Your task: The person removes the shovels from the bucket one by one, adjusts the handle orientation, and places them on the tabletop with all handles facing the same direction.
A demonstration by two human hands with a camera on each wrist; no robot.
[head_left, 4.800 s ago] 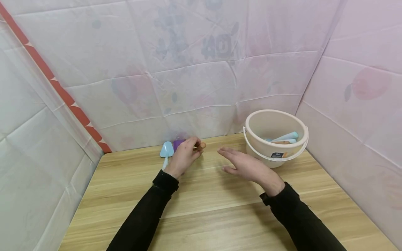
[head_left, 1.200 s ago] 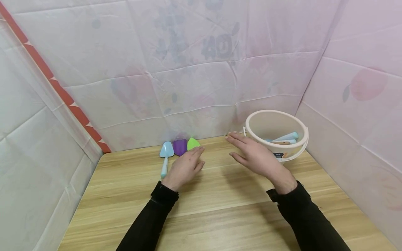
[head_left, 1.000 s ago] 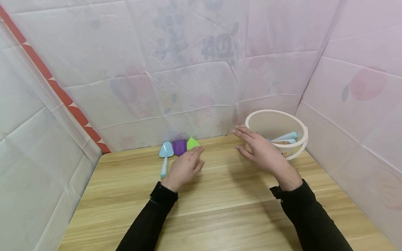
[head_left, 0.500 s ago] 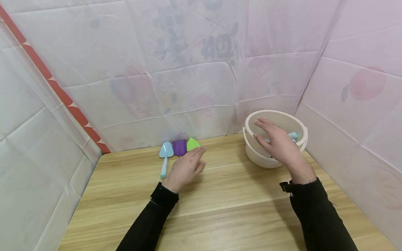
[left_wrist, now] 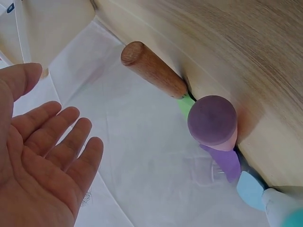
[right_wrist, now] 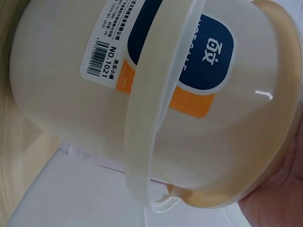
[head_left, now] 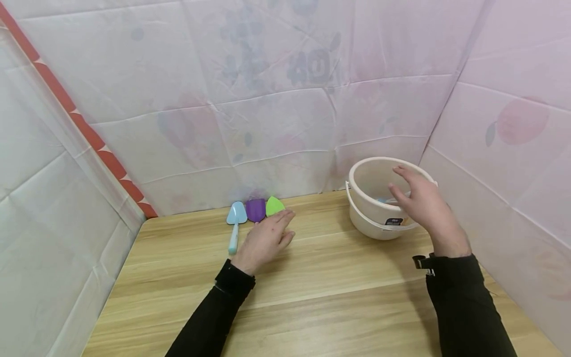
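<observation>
My left hand [head_left: 266,234] lies open and low over the wooden table [head_left: 312,297], above the handles of two toy shovels. In the left wrist view its palm [left_wrist: 42,165] is spread, apart from the green shovel's wooden handle [left_wrist: 154,71] and the purple shovel's handle [left_wrist: 211,120]. Their heads, purple [head_left: 256,209] and green [head_left: 274,205], lie against the back wall. My right hand [head_left: 421,201] is open over the right rim of the cream bucket [head_left: 370,225]. Whether it touches the rim I cannot tell.
A light blue shovel [head_left: 235,220] lies left of the purple one. The bucket [right_wrist: 57,94] has a printed label and its bail handle [right_wrist: 147,118] hangs down the side. Pink sheet walls [head_left: 504,163] close in the table at the back and both sides.
The left hand let go of the wooden-handled green shovel, which now lies beside the purple one. The right hand moved right from mid-table to above the bucket.
</observation>
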